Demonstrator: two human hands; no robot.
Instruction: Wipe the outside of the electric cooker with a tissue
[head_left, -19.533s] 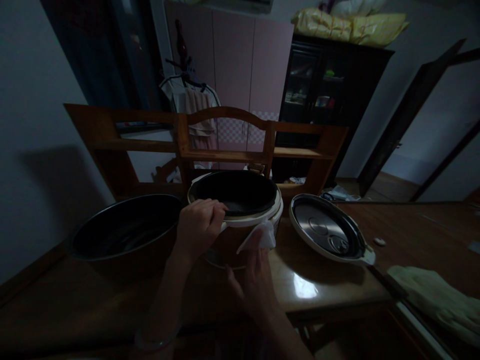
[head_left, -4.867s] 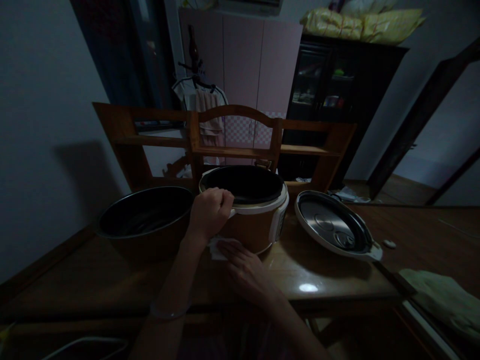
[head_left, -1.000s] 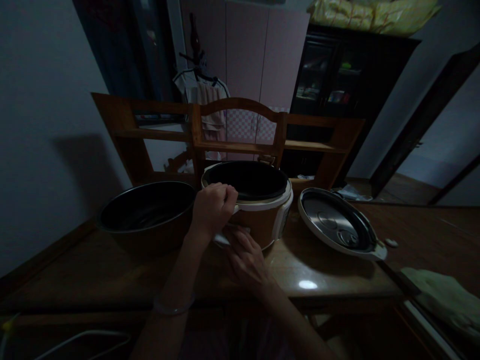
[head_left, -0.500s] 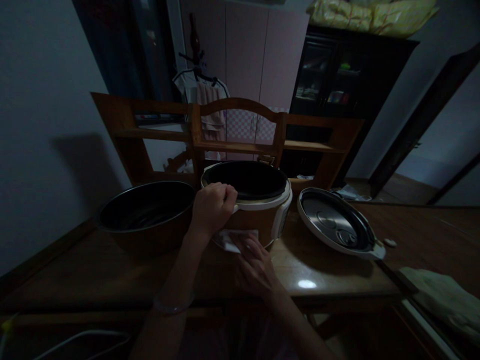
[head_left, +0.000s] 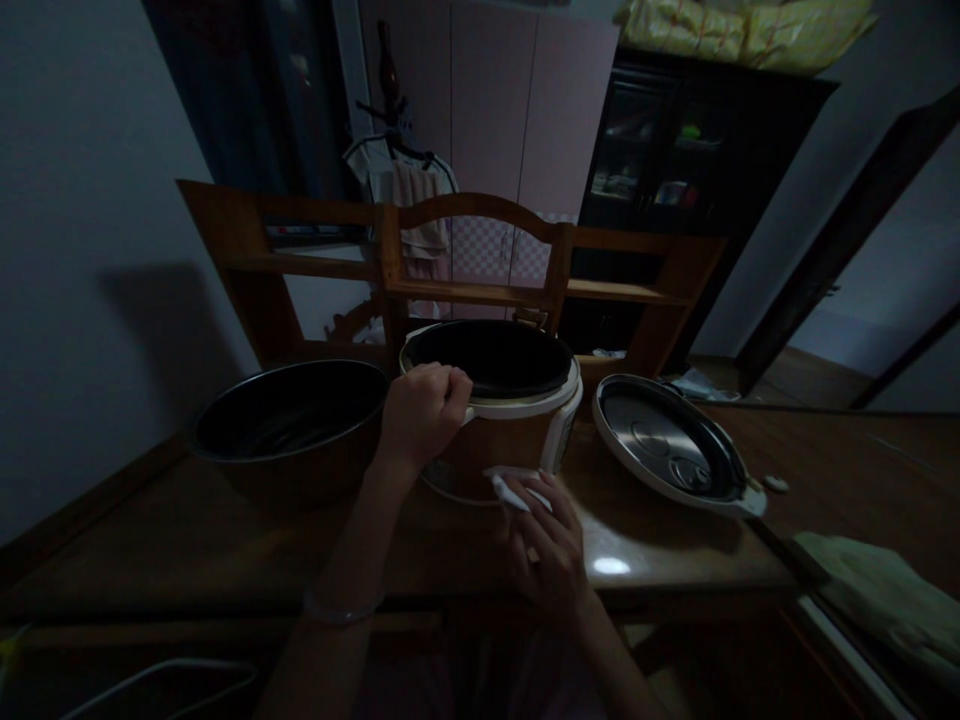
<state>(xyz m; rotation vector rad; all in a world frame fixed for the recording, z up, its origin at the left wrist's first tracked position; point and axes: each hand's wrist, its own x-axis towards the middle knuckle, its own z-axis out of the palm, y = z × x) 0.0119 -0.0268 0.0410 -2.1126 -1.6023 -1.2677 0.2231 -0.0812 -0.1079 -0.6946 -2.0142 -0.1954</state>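
A round electric cooker (head_left: 480, 440) with a tan body and a white rim stands on the table, its dark inside showing from above. My left hand (head_left: 426, 408) is closed over the near left part of its rim. In front of the body, low and to the right, my right hand (head_left: 549, 535) grips a folded white cloth or tissue (head_left: 517, 492). Whether the cloth touches the body is hard to tell. To the left sits a dark inner pot (head_left: 300, 455), open at the top. The cooker's lid (head_left: 660, 440) lies on the right, metal underside up.
A wooden rack (head_left: 472, 292) rises along the table's back edge. Pale green fabric (head_left: 885, 590) lies at the lower right. A small white round piece (head_left: 775, 485) is beside the lid, and a white cable (head_left: 172, 665) shows at the lower left.
My right hand has moved right along the cooker's lower front with the white cloth, which looks more bunched. My left hand stays on the rim.
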